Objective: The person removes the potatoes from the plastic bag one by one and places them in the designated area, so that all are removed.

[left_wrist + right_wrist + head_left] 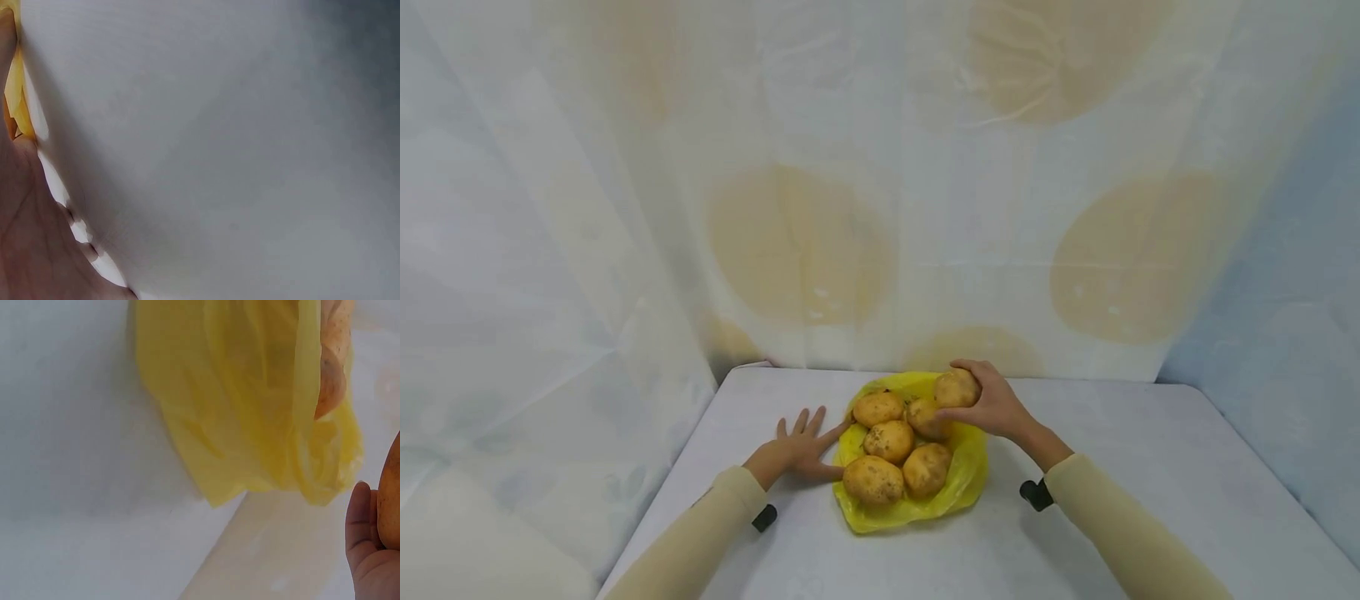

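Note:
In the head view a yellow plastic bag (967, 471) lies on the table, its mouth spread wide around several potatoes (889, 442). My right hand (992, 404) grips one potato (957, 388) at the bag's far right, fingers and thumb round its sides. The right wrist view shows that potato (390, 494) in the hand (372, 562), apart from the bag (206, 406). With fingers spread, my left hand (799, 452) rests at the bag's left edge, thumb and forefinger right at the plastic. In the left wrist view only part of this hand (37, 237) shows.
A white cloth covers the table (1120, 483). Behind it hangs a pale curtain (955, 208) with large tan dots, close to the back edge. White sheeting (535, 333) stands on the left and a bluish sheet (1285, 333) on the right.

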Motion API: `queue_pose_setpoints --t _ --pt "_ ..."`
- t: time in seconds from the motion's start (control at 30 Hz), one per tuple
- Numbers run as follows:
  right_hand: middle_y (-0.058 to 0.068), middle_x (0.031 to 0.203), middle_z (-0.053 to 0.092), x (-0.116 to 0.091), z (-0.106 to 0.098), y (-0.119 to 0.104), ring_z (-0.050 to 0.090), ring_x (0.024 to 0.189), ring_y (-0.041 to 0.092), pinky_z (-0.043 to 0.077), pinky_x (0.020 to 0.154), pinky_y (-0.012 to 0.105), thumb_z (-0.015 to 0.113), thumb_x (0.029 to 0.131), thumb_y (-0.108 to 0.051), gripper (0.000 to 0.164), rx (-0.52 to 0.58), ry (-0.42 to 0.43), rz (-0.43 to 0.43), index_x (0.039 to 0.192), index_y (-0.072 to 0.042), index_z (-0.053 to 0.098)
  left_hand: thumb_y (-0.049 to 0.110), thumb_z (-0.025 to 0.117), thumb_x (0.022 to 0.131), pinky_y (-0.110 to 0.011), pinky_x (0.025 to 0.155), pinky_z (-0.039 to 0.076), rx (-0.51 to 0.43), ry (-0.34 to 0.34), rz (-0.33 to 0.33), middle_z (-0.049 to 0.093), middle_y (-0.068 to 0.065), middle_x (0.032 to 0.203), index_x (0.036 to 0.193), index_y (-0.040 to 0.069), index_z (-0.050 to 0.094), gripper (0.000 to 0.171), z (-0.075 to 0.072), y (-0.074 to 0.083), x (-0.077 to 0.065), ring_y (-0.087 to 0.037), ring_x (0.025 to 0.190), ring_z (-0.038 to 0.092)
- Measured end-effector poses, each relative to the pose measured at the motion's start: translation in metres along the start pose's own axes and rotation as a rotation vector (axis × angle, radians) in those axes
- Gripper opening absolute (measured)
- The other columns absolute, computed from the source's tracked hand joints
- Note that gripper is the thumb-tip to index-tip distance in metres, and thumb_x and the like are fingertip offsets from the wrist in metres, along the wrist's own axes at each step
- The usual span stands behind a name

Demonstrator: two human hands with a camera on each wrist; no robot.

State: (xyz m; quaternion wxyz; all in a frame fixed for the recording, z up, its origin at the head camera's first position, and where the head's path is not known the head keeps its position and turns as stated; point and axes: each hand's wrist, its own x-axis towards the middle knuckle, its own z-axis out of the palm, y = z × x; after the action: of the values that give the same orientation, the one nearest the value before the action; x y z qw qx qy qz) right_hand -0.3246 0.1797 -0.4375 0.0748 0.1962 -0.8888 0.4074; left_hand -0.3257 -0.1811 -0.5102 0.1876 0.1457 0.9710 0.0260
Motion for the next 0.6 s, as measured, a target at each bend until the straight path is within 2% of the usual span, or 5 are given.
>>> queue_pose_setpoints --t 0.13,0.37,0.6 --pt "0.013 0.134 0.051 0.0 -0.004 0.006 0.058 0.106 0.028 0.055 0.087 0.044 0.089 0.069 -0.047 0.088 0.014 -0.003 0.018 0.141 -0.018 0.048 0.089 0.045 0.076 -0.073 0.113 -0.001 0.006 -0.01 -0.009 -0.004 -0.014 0.167 0.157 0.044 0.014 0.098 0.0 -0.002 -0.002 -0.045 0.152 -0.001" --pt "0.017 0.136 0.051 -0.003 -0.012 0.016 0.058 0.105 0.03 0.055 0.086 0.046 0.088 0.071 -0.045 0.087 -0.024 0.0 0.026 0.142 -0.013 0.048 0.089 0.044 0.076 -0.074 0.113 0.001 0.004 -0.008 0.007 -0.003 -0.015 0.167 0.157 0.043 0.014 0.098 0.002 -0.001 -0.003 -0.045 0.152 0.0" --pt "0.02 0.131 0.052 -0.006 -0.024 0.033 0.057 0.104 0.033 0.056 0.082 0.046 0.087 0.073 -0.043 0.087 -0.052 0.046 0.041 0.142 -0.008 0.047 0.088 0.045 0.077 -0.074 0.113 0.002 0.019 0.003 0.007 -0.002 -0.016 0.167 0.157 0.042 0.015 0.097 -0.002 0.002 -0.003 -0.045 0.152 0.002"
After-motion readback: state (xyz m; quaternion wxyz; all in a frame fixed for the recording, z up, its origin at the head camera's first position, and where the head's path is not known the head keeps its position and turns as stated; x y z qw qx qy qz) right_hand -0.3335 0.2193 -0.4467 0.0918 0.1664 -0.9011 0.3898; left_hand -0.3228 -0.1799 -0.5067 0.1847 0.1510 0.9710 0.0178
